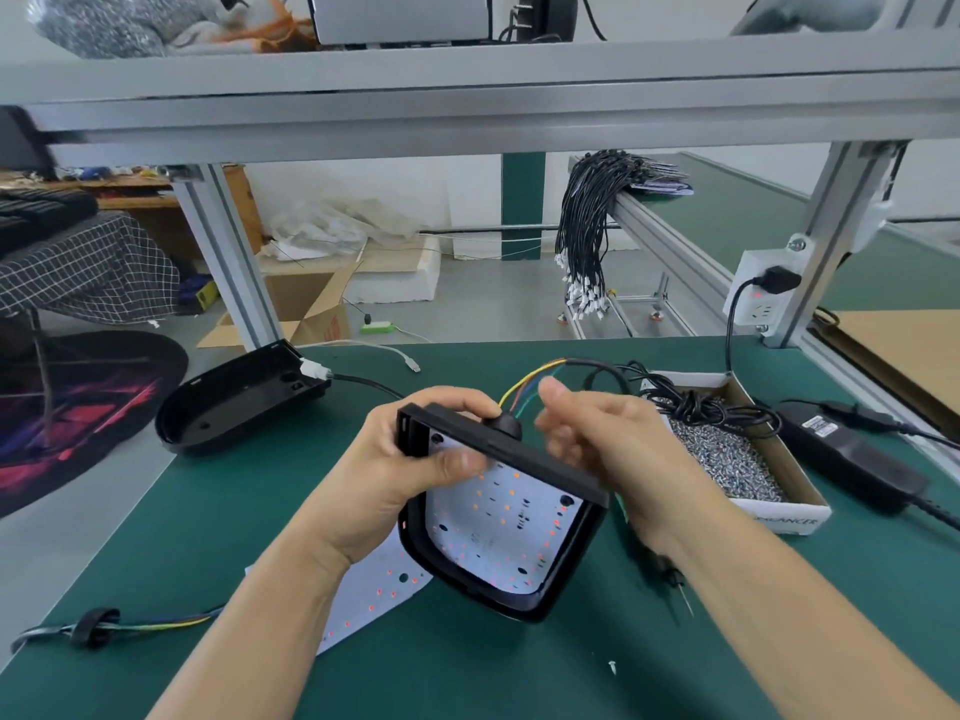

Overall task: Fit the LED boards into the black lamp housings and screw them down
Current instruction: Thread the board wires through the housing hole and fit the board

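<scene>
- LED board point(511, 517) sits inside the black lamp housing point(519, 600), lit LEDs facing up, screw holes showing w/ no screws in yet, so not fixed.
- Housing is held off the worktop point(519, 683), tilted, far edge up. Risk: board slides or drops out if tilt grows, since only the thumb pins it.
- Left hand point(410, 459) grips the housing's top-left corner, thumb pressed on the board, fingers curled behind.
- Coloured wires point(524, 387) leave the housing's back near the round black grommet point(503, 424). Risk: a tug on them shifts the board off its holes or strains the solder joints.
- Right hand point(587, 433) is just beside the housing's right edge, behind it, near the wires; blurred, fingers look curled but can't tell if it grips anything.
- Box of screws point(727, 459) is right of that hand; loose screw point(613, 666) lies on the worktop. Risk: a stray screw under the board could short it while powered.
- Spare LED board point(374, 600) lies under the left forearm; second housing point(239, 402) far left.
</scene>
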The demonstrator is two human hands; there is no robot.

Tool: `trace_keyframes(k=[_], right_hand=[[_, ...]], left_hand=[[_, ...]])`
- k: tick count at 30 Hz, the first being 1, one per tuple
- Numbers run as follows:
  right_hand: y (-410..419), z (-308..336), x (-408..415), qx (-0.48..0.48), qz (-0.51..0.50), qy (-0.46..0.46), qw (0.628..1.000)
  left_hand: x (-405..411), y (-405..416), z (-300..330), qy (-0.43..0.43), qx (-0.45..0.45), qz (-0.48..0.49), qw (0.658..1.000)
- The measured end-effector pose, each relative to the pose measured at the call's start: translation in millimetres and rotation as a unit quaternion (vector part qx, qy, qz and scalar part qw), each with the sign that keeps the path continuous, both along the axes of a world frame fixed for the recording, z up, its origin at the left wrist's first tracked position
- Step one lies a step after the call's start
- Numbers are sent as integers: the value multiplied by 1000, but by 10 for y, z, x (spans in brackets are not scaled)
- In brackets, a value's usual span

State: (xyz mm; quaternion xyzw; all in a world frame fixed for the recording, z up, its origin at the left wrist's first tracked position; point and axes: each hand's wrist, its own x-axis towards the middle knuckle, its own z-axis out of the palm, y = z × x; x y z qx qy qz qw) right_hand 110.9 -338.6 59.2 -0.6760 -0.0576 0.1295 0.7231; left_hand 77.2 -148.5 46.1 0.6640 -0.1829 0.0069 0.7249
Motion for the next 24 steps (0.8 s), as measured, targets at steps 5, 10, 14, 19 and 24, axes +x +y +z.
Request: trace_keyframes(k=[5,10,14,19,24], right_hand=[[-16,43,-59,3,57,0,998],[-3,136,12,-26,127,61,990],[-57,135,43,24,158,78,984],[-105,107,35,38,173,114,978],[-80,98,-9,39,153,71,985]], left_hand=[[-18,-27,9,-9,19,12,1000],[-31,-90,9,-42,60,9,997],[-38,-113,-32,-47,41,44,997],[-62,-156,-60,-96,41,84,991],[-61,-130,-74,-104,46,90,989]])
